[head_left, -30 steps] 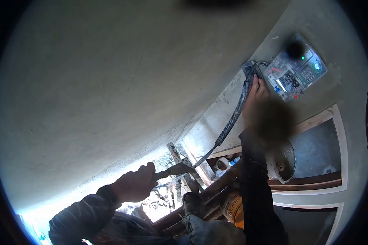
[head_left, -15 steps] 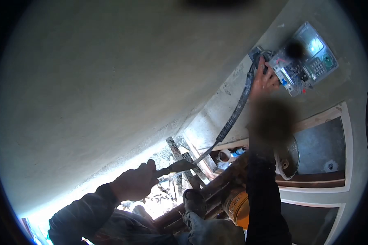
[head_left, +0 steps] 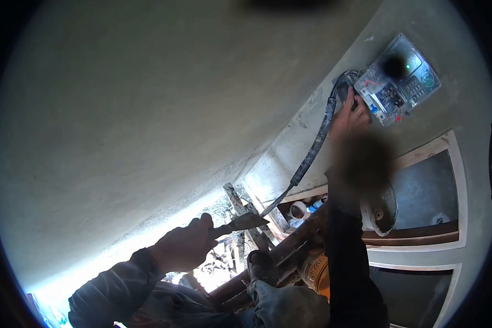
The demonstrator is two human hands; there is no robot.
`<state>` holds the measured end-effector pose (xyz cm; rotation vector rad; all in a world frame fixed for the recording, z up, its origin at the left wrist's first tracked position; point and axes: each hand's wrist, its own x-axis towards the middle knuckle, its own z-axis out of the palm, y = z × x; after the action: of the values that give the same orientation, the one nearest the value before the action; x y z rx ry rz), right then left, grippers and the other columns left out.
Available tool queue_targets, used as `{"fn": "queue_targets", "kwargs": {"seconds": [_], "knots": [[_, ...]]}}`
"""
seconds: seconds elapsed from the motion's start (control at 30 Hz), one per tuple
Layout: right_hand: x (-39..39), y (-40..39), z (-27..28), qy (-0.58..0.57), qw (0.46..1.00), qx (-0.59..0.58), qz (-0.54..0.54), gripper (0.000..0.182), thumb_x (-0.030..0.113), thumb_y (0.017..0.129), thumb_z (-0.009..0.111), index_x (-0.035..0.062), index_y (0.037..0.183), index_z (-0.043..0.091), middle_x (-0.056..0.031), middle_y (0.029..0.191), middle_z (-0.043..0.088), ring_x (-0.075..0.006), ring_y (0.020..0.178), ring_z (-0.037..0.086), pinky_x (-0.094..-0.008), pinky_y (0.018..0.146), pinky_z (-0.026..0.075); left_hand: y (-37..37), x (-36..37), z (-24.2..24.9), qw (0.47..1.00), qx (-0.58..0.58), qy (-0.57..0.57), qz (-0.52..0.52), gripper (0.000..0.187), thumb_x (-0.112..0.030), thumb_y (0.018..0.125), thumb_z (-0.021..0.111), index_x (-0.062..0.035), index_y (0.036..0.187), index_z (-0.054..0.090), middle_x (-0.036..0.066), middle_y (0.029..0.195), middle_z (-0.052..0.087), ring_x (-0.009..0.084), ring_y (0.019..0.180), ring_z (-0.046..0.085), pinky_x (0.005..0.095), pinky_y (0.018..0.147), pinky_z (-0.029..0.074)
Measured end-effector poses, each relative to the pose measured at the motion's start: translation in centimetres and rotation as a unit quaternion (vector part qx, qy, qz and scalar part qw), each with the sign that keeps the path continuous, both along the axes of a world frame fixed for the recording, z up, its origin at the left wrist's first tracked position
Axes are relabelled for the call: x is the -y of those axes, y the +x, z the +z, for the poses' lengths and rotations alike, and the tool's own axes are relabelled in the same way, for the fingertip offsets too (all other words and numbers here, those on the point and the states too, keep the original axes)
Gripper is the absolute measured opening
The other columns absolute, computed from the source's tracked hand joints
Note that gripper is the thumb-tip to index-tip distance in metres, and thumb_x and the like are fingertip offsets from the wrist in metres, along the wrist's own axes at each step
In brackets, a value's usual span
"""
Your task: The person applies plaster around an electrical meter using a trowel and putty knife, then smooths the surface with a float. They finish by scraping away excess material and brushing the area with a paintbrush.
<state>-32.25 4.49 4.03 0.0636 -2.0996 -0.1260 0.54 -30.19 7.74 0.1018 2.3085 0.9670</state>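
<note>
My left hand [head_left: 186,246] is closed round the handle of a pointed trowel [head_left: 249,221], its blade directed to the right. My right hand [head_left: 351,117] reaches up to the wall, fingers apart, against a small dark box [head_left: 341,90] beside an electric meter [head_left: 402,79]. The meter has a clear cover, a keypad and a small green light. From the dark box a ribbed grey conduit [head_left: 317,145] curves down to the left. A dark blur hides my right wrist.
A large plastered wall [head_left: 147,109] fills the left. White-framed window openings [head_left: 462,197] are at the lower right. Below are wooden poles [head_left: 295,243], a yellow bucket [head_left: 320,276], a shoe [head_left: 261,268] and a cup [head_left: 298,209] on a ledge.
The meter and my right hand appear slightly further left, with the right fingers less spread. The trowel blade has shifted slightly right and its face shows more.
</note>
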Motion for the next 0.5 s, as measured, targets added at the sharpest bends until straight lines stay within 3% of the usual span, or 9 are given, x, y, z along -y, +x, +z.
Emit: {"fn": "queue_targets", "kwargs": {"seconds": [0.07, 0.13, 0.2, 0.27, 0.3, 0.4, 0.43, 0.5], "knots": [[0.3, -1.8, 0.7, -0.018, 0.999, -0.044, -0.011, 0.064, 0.01, 0.087, 0.06, 0.0234, 0.148, 0.047, -0.0044, 0.132, 0.048, -0.0323, 0.116, 0.046, -0.0471, 0.091, 0.036, -0.5, -0.4, -0.8, 0.999, -0.043, -0.016, -0.012, 0.032, -0.029, 0.099, 0.063, -0.0087, 0.118, 0.046, 0.019, 0.099, 0.066, 0.0388, 0.075, 0.069, 0.0492, 0.066, 0.054], [-0.1, -1.6, -0.1, 0.08, 0.996, -0.004, -0.029, 0.064, 0.009, 0.087, 0.06, 0.0239, 0.148, 0.048, -0.0048, 0.132, 0.048, -0.0311, 0.116, 0.046, -0.0453, 0.091, 0.037, -1.0, -0.9, -0.4, 0.999, -0.019, -0.045, -0.009, 0.032, -0.029, 0.099, 0.063, -0.0088, 0.117, 0.046, 0.018, 0.095, 0.067, 0.0379, 0.075, 0.069, 0.0483, 0.065, 0.054], [-1.3, -0.5, -1.8, 0.087, 0.995, 0.042, 0.014, 0.063, 0.009, 0.087, 0.06, 0.0239, 0.147, 0.049, -0.0048, 0.132, 0.049, -0.0306, 0.115, 0.047, -0.0435, 0.09, 0.038, -1.0, -1.0, 0.0, 1.0, -0.007, -0.021, -0.014, 0.032, -0.029, 0.099, 0.063, -0.0089, 0.116, 0.046, 0.018, 0.09, 0.066, 0.038, 0.076, 0.069, 0.0484, 0.065, 0.054], [-3.1, 0.1, -4.5, 0.166, 0.973, 0.14, 0.078, 0.065, 0.009, 0.084, 0.063, 0.0249, 0.145, 0.051, -0.0039, 0.131, 0.05, -0.0297, 0.115, 0.047, -0.046, 0.089, 0.037, -0.5, -0.9, -0.6, 0.999, -0.035, -0.021, -0.034, 0.031, -0.027, 0.098, 0.064, -0.009, 0.116, 0.046, 0.018, 0.088, 0.065, 0.0384, 0.074, 0.069, 0.0494, 0.064, 0.054], [-3.3, 1.5, -3.9, 0.175, 0.973, 0.128, 0.078, 0.065, 0.009, 0.084, 0.063, 0.0249, 0.145, 0.051, -0.0039, 0.131, 0.05, -0.0297, 0.115, 0.047, -0.046, 0.089, 0.037, 0.1, -0.7, -1.5, 0.995, -0.095, -0.013, -0.032, 0.031, -0.026, 0.098, 0.065, -0.009, 0.115, 0.046, 0.017, 0.086, 0.064, 0.0388, 0.069, 0.068, 0.0491, 0.059, 0.053], [-4.6, 6.0, -3.3, 0.096, 0.989, 0.108, 0.008, 0.067, 0.009, 0.081, 0.065, 0.0262, 0.144, 0.051, -0.0039, 0.131, 0.05, -0.0296, 0.117, 0.046, -0.0489, 0.091, 0.036, 0.4, -0.4, -0.6, 0.993, -0.107, 0.012, -0.04, 0.031, -0.022, 0.097, 0.064, -0.0035, 0.112, 0.045, 0.021, 0.09, 0.058, 0.0402, 0.069, 0.066, 0.0511, 0.059, 0.053], [-5.6, 6.7, -2.4, 0.054, 0.995, 0.086, -0.009, 0.069, 0.009, 0.079, 0.066, 0.0267, 0.144, 0.051, -0.0038, 0.132, 0.05, -0.0297, 0.118, 0.046, -0.0499, 0.092, 0.035, 0.5, -0.4, -0.2, 0.985, -0.158, 0.026, -0.058, 0.03, -0.02, 0.096, 0.064, -0.0035, 0.112, 0.046, 0.019, 0.088, 0.056, 0.0389, 0.066, 0.065, 0.0488, 0.058, 0.053], [-6.3, 5.9, -0.7, 0.008, 0.998, 0.056, -0.026, 0.071, 0.009, 0.078, 0.067, 0.0273, 0.144, 0.052, -0.0036, 0.132, 0.05, -0.0298, 0.12, 0.045, -0.0509, 0.094, 0.035, 0.0, -0.6, 0.5, 0.997, -0.078, 0.015, -0.025, 0.029, -0.019, 0.096, 0.064, -0.0033, 0.112, 0.045, 0.018, 0.088, 0.056, 0.0373, 0.067, 0.066, 0.0473, 0.057, 0.054]]}}
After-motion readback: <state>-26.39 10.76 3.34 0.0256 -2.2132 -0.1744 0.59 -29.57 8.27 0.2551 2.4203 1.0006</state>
